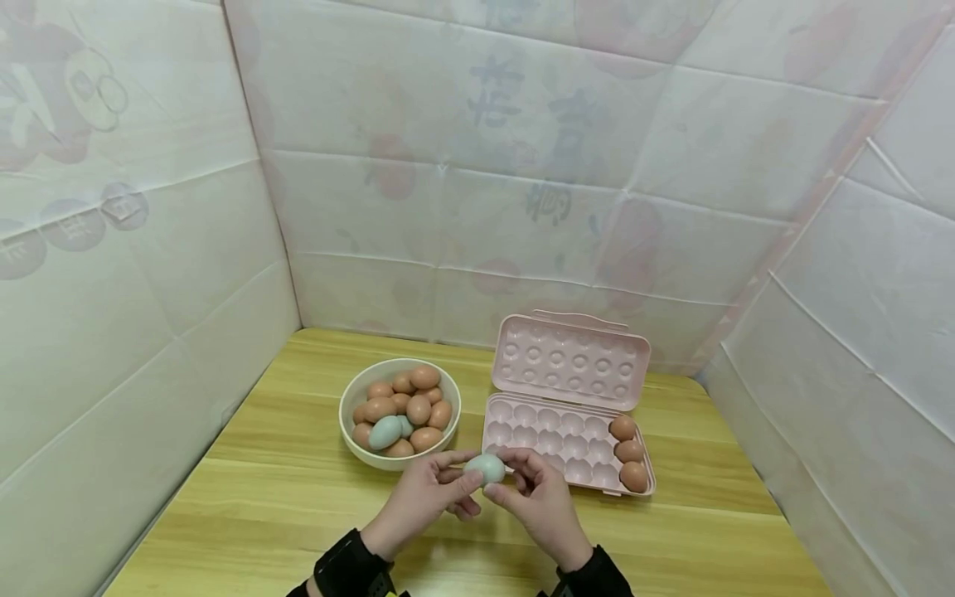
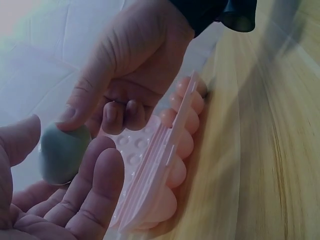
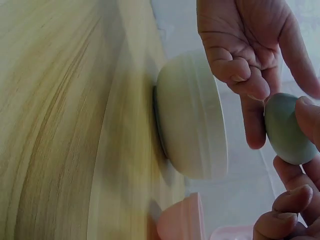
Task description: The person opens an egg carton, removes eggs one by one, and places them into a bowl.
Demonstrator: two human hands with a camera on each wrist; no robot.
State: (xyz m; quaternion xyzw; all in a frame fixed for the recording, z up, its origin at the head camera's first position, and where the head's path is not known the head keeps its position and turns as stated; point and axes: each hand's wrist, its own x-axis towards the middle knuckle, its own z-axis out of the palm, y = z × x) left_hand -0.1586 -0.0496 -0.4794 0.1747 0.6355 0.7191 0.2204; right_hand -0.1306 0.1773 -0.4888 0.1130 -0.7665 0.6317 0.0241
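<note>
A pale green egg point(image 1: 485, 468) is between my two hands, raised in front of the pink egg carton. My right hand point(image 1: 540, 502) pinches it, with the thumb pressed on its shell in the left wrist view. My left hand point(image 1: 425, 496) is at the egg's other side, fingers extended beneath it and thumb spread in the left wrist view point(image 2: 75, 200). The carton point(image 1: 548, 400) lies with its lid raised, and three brown eggs point(image 1: 629, 452) fill its right-end column. A cream bowl point(image 1: 346, 427) at the left holds several brown eggs and two pale green ones point(image 1: 385, 432).
Bowl and carton stand side by side on a wooden table point(image 1: 246, 506). The carton's lid point(image 1: 574, 361) leans back toward the rear wall. Pale printed sheets point(image 1: 440, 215) enclose the table at the back and both sides. Dark wristbands point(image 1: 351, 566) sit on the wrists.
</note>
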